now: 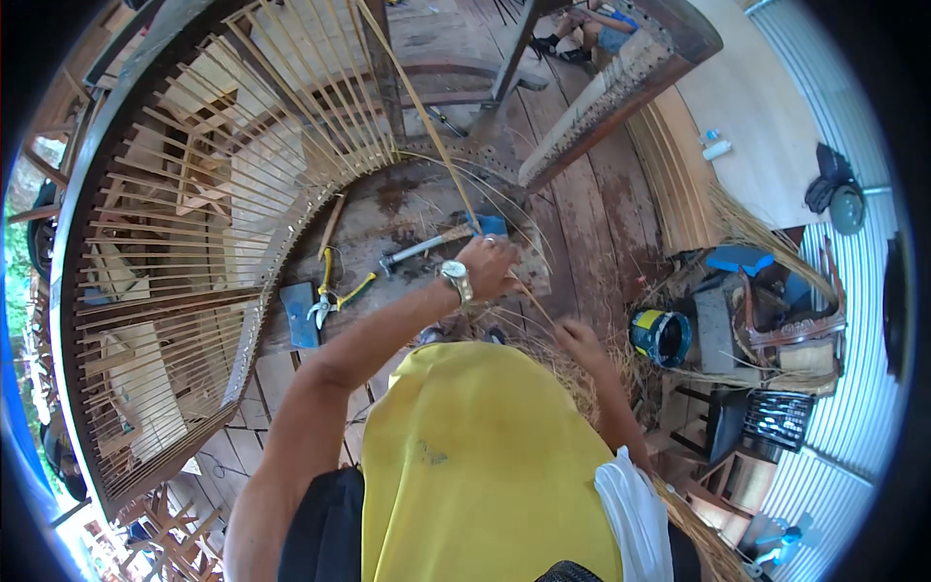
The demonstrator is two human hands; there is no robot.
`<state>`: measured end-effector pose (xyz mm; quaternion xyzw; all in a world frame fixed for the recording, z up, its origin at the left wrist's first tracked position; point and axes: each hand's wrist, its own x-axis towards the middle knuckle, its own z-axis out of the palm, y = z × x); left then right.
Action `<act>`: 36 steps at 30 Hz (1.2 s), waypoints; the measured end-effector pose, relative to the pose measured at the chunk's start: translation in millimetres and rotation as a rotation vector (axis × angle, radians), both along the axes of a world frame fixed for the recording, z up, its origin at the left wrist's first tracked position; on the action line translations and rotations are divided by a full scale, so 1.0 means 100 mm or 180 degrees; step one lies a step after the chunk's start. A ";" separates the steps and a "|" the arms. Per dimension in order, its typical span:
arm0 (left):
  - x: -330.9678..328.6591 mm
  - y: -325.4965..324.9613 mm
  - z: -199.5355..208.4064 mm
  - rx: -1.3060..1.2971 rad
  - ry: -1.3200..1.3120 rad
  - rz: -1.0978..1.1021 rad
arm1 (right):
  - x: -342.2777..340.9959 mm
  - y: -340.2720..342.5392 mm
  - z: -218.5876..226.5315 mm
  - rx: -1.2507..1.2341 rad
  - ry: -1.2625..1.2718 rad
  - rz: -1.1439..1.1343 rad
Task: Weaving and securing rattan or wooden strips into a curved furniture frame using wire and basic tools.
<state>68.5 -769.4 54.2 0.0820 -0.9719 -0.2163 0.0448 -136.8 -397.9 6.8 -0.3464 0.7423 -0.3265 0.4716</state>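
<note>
A long, thin cane strip (423, 114) comes down from the curved wooden frame (281, 228), which has many strips strung across it like a fan. My left hand (488, 264), wearing a wristwatch (455, 274), is closed around this strip beside a small blue piece (494, 225). Lower and to the right, my right hand (579, 341) grips the strip's lower stretch, its fingers partly hidden. Left of my left hand lies a hammer (427, 248). Further left are yellow-handled pruning shears (328, 291) and a blue flat pad (300, 316).
Loose cane shavings (543, 364) litter the floor below my hands. A paint bucket (661, 336) stands to the right, near a bundle of cane (766, 238). A thick wooden post (601, 121) slants across the upper right. Another person (587, 34) sits at the far top.
</note>
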 end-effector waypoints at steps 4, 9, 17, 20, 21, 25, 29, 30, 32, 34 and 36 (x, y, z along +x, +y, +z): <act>0.28 -0.15 -0.71 -0.0282 -0.0634 0.0521 | -0.43 3.02 -0.02 0.0877 -0.0346 -0.0623; 0.43 -0.35 -0.34 -0.0377 -0.1935 0.1274 | -0.43 4.10 0.43 0.1916 0.0265 -0.0749; 1.56 -1.27 -0.41 -0.0144 -0.2348 0.2812 | 0.13 1.03 -0.13 0.1235 0.2073 0.1151; 1.53 -0.58 -0.15 0.0354 -0.1823 0.2373 | 0.74 -0.39 0.31 0.0768 0.1915 0.1643; 1.54 -0.25 -0.05 0.0556 -0.1373 0.2095 | 0.92 -0.77 0.43 0.0523 0.1818 0.1740; 1.73 0.96 -0.11 0.2108 -0.0204 0.1391 | 1.48 -1.61 0.55 -0.0181 0.1854 0.1992; 2.26 1.37 -0.47 0.1855 -0.0427 0.1949 | 1.60 -1.67 0.54 0.0268 0.1829 0.2270; 2.32 1.38 -0.51 0.1858 -0.0399 0.1948 | 1.54 -1.49 0.21 0.0103 0.1804 0.1968; 2.63 1.39 -0.65 0.1346 -0.1091 0.2139 | 1.58 -1.46 0.20 0.0152 0.1688 0.2016; 2.76 1.35 -0.65 0.1748 -0.1029 0.2056 | 1.64 -1.49 0.25 0.0176 0.1430 0.1876; 2.63 1.25 -0.42 0.2002 -0.1233 0.1854 | 1.53 -1.43 0.22 0.0113 0.1367 0.1942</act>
